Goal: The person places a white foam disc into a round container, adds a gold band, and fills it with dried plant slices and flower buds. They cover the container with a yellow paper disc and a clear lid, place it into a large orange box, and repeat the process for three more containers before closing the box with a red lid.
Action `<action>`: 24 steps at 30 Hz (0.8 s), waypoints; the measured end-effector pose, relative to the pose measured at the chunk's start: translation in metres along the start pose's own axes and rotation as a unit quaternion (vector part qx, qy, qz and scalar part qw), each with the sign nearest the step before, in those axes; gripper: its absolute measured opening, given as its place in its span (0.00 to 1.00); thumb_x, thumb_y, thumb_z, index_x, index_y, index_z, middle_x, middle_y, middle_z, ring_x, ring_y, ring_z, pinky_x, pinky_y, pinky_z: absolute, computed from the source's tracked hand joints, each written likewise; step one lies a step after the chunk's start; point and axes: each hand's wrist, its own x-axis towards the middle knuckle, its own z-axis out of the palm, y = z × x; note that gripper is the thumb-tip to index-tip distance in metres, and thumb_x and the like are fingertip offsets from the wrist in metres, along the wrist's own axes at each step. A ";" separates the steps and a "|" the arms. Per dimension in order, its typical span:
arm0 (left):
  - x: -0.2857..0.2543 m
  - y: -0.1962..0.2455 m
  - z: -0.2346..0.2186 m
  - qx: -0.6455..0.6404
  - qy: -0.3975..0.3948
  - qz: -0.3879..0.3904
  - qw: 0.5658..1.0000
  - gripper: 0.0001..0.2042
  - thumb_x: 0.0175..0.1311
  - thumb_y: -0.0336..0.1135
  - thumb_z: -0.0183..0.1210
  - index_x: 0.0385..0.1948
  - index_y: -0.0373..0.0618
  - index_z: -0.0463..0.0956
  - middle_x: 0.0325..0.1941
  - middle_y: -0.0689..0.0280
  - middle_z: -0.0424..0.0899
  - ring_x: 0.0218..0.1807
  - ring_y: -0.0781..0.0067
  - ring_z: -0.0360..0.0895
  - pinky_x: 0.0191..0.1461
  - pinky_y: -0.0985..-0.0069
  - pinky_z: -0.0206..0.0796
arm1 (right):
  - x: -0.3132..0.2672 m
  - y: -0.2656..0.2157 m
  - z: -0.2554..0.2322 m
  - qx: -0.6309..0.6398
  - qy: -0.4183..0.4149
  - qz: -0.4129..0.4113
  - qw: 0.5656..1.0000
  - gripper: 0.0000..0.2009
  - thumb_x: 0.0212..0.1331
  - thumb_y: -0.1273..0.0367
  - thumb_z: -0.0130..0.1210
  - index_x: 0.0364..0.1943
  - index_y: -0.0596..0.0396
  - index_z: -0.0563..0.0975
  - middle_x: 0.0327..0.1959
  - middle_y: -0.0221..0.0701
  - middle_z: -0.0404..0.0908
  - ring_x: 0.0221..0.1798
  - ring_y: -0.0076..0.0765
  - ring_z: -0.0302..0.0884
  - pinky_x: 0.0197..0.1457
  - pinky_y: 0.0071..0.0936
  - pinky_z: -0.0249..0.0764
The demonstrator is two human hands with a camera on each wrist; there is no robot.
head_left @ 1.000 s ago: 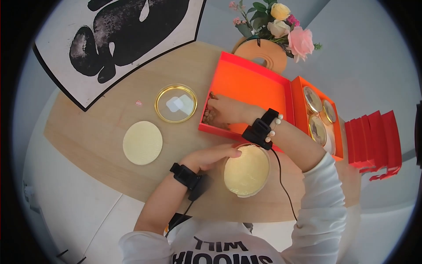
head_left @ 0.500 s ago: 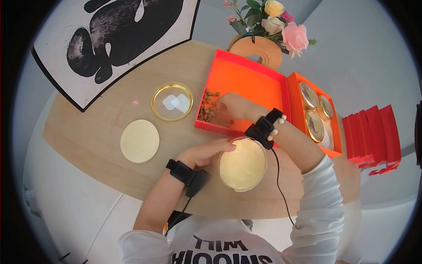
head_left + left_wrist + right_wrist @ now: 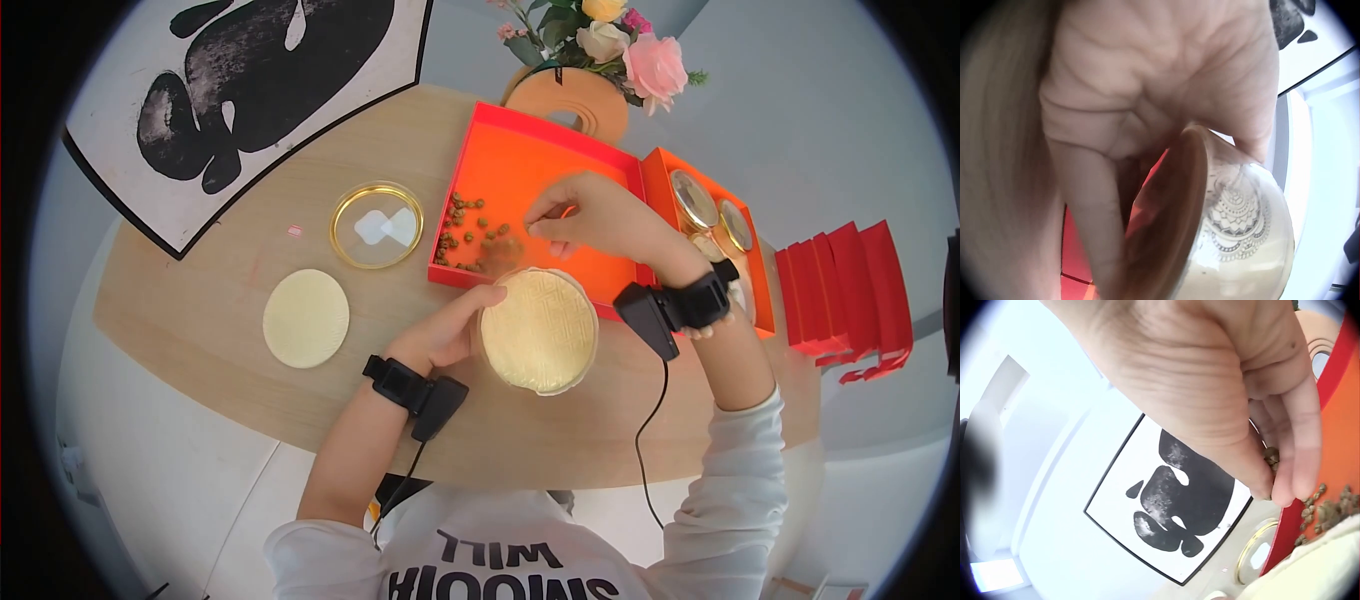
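My left hand (image 3: 440,330) (image 3: 1160,81) grips a round container (image 3: 540,332) (image 3: 1241,231) by its edge. Its cream-gold face shows in the head view; the left wrist view shows a patterned side and a brownish, tilted rim. Small brown pieces (image 3: 443,252) (image 3: 1335,509) lie scattered at the left end of the open red box (image 3: 640,290), with a blurred brown patch beside the container. Over the box's orange inside, my right hand (image 3: 600,222) (image 3: 1210,381) pinches one or more brown pieces (image 3: 1270,455) between thumb and fingers.
Left of the box lie a gold-rimmed clear lid (image 3: 376,263) and a cream disc (image 3: 306,318). An orange box (image 3: 655,175) with round tins adjoins on the right, then red folded pieces (image 3: 845,285). Flowers (image 3: 655,70) and a black-and-white panel (image 3: 270,90) stand behind.
My right hand has lifted from the brown pieces and moved right, fingertips together. The container in my left hand has moved up to the box's near edge. The head view has shifted slightly.
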 end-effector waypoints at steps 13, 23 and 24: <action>0.001 -0.001 0.000 -0.003 0.001 0.027 1.000 0.29 0.57 0.50 0.47 0.60 0.51 0.54 0.59 0.67 0.63 0.59 0.72 0.62 0.56 0.70 0.59 | -0.060 -0.016 0.007 0.059 0.010 -0.042 0.997 0.06 0.50 0.75 0.53 0.32 0.63 0.76 0.28 0.30 0.77 0.27 0.22 0.74 0.33 0.18 0.71; 0.005 -0.002 -0.007 -0.033 -0.034 0.067 0.997 0.27 0.59 0.51 0.44 0.59 0.50 0.55 0.59 0.65 0.63 0.59 0.72 0.62 0.58 0.71 0.59 | -0.054 -0.007 0.041 -0.117 0.076 -0.108 0.984 0.06 0.47 0.74 0.55 0.31 0.58 0.77 0.26 0.34 0.76 0.25 0.32 0.72 0.31 0.23 0.69; 0.004 -0.002 -0.007 -0.035 -0.031 0.070 0.996 0.27 0.59 0.50 0.44 0.59 0.49 0.56 0.59 0.65 0.63 0.58 0.71 0.63 0.58 0.71 0.59 | -0.053 -0.006 0.040 -0.114 0.066 -0.122 0.984 0.06 0.47 0.73 0.55 0.30 0.58 0.77 0.25 0.34 0.76 0.25 0.32 0.72 0.30 0.23 0.69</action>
